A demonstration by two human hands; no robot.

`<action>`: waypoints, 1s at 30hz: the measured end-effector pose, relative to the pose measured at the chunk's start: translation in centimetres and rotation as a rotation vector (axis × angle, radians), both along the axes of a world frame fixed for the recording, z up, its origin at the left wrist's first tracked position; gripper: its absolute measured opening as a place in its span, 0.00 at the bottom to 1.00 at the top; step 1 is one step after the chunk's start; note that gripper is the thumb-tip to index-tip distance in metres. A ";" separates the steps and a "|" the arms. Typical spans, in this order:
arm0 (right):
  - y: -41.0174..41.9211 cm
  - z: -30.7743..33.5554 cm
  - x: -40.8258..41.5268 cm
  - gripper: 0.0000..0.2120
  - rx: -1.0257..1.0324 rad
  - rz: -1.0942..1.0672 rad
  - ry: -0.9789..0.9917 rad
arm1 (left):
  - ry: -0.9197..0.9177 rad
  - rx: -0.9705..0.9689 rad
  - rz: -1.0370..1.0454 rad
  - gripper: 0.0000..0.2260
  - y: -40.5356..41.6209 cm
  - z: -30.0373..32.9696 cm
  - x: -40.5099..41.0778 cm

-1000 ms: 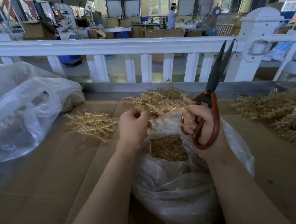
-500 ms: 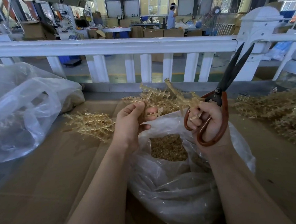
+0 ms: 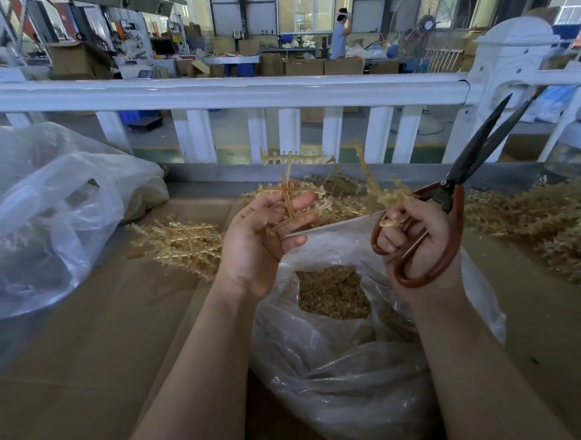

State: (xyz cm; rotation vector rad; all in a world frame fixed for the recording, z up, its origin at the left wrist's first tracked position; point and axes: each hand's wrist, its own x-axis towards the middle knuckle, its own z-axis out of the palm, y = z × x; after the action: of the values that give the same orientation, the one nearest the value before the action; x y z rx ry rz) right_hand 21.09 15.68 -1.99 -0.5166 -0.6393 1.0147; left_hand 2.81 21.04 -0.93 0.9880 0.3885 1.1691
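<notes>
My left hand (image 3: 259, 238) holds a yellowish plastic sprue (image 3: 291, 199) upright between thumb and fingers, above a clear plastic bag (image 3: 350, 368) whose open mouth shows small tan pieces (image 3: 333, 291). My right hand (image 3: 415, 243) grips black-bladed scissors (image 3: 456, 191) by their red-brown handles, blades slightly parted and pointing up to the right. The same hand also pinches a second sprue piece (image 3: 382, 195).
Sprue piles lie on the cardboard-covered table: one at the left (image 3: 179, 242), one behind the hands (image 3: 334, 187), one at the right (image 3: 545, 220). A large clear bag (image 3: 46, 212) sits at the left. A white railing (image 3: 222, 92) borders the far edge.
The two hands have drawn apart. My left hand opened up and lifted one sprue upright, while my right hand swung the scissors to the right with the other piece.
</notes>
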 end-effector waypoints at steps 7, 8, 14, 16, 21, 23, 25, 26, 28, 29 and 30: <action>0.5 -0.4 0.3 0.05 -0.013 -0.032 -0.051 | -0.046 -0.009 -0.026 0.14 0.2 -0.1 -0.2; 0.5 -0.5 0.3 0.06 -0.013 -0.031 -0.056 | -0.049 -0.011 -0.025 0.14 0.3 -0.2 -0.2; -0.1 -0.4 0.1 0.05 0.002 -0.060 -0.238 | -0.183 -0.104 0.033 0.12 0.6 -0.3 -0.7; -0.3 -0.3 -0.2 0.05 -0.015 -0.050 -0.279 | -0.263 -0.149 0.077 0.12 0.9 -0.4 -1.2; -0.8 0.2 -0.9 0.08 -0.031 -0.058 -0.343 | -0.351 -0.235 0.152 0.13 1.4 -0.4 -2.2; -0.9 0.2 -1.0 0.09 -0.040 -0.051 -0.347 | -0.287 -0.226 0.167 0.12 1.5 -0.4 -2.2; -0.9 0.2 -1.0 0.09 -0.053 -0.051 -0.352 | -0.193 -0.192 0.161 0.13 1.5 -0.5 -1.9; -1.0 0.1 -1.0 0.09 -0.059 -0.050 -0.357 | -0.150 -0.177 0.151 0.13 1.5 -0.6 -1.8; -1.0 0.1 -1.1 0.08 -0.058 -0.043 -0.370 | -0.085 -0.154 0.126 0.12 1.5 -0.6 -1.5; -0.9 0.1 -1.1 0.07 -0.056 -0.040 -0.373 | -0.050 -0.146 0.115 0.12 1.4 -0.6 -1.4; -0.9 0.1 -1.2 0.07 -0.056 -0.039 -0.373 | -0.010 -0.138 0.106 0.11 1.4 -0.6 -1.3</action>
State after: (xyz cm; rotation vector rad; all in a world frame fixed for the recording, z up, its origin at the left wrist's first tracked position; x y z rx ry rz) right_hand 19.93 14.80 -1.93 -0.7749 -0.9286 0.9078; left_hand 1.53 22.47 -1.53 0.8499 0.5117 1.2255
